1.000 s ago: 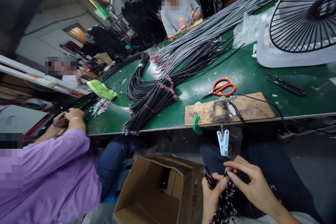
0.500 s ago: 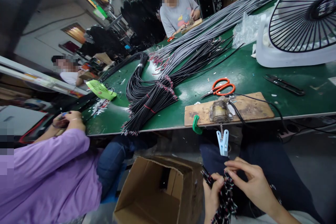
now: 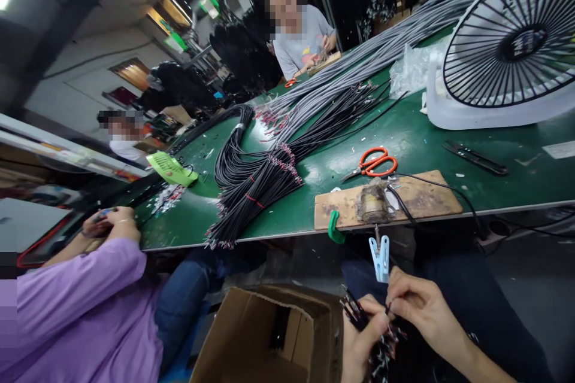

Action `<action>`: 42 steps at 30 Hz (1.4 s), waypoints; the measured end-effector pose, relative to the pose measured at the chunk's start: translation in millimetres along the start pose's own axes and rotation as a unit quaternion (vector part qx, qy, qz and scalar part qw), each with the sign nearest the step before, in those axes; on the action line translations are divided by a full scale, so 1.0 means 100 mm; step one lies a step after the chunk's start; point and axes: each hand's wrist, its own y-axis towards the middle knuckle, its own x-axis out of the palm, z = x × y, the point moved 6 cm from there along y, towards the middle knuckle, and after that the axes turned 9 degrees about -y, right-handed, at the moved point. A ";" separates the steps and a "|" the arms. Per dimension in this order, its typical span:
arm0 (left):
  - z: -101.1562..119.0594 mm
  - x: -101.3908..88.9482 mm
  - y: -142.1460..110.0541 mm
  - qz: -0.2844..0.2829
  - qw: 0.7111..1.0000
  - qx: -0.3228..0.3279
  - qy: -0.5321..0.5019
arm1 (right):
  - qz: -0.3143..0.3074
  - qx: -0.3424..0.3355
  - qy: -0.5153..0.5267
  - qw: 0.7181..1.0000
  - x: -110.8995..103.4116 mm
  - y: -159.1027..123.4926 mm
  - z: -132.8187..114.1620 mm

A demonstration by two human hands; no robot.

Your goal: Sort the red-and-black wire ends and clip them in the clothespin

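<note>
My left hand (image 3: 362, 341) is closed around a bundle of thin black cables (image 3: 353, 309) whose stripped ends show red and white wires. The fingers of my right hand (image 3: 415, 305) pinch the end of one black cable right beside my left thumb. Just above my right fingertips, a light blue clothespin (image 3: 380, 258) hangs on the metal shaft of a small dusty motor (image 3: 374, 202). That motor sits on a wooden board (image 3: 429, 194) at the table edge, where a green clamp (image 3: 335, 228) grips it.
Orange-handled scissors (image 3: 378, 161), black snips (image 3: 476, 157) and a white fan (image 3: 507, 60) are on the green table (image 3: 332, 158). Black cable bundles (image 3: 256, 191) and grey cables (image 3: 336, 84) lie across it. An open carton (image 3: 326, 323) stands left of my knees. A co-worker in purple (image 3: 85, 305) sits at left.
My right hand's fingers, more stretched out before, have curled into a pinch on a cable end at my left thumb. The view has tilted up slightly.
</note>
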 end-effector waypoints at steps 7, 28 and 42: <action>0.51 0.21 0.20 -0.066 0.978 0.140 0.140 | -0.083 0.161 0.196 0.964 0.10 0.12 0.07; 0.88 0.30 0.32 -0.119 0.953 0.212 0.183 | -0.113 0.094 0.283 0.948 0.28 0.65 -0.15; 0.81 0.27 0.34 -0.102 0.953 0.209 0.196 | -0.106 0.138 0.291 0.941 0.23 0.57 0.05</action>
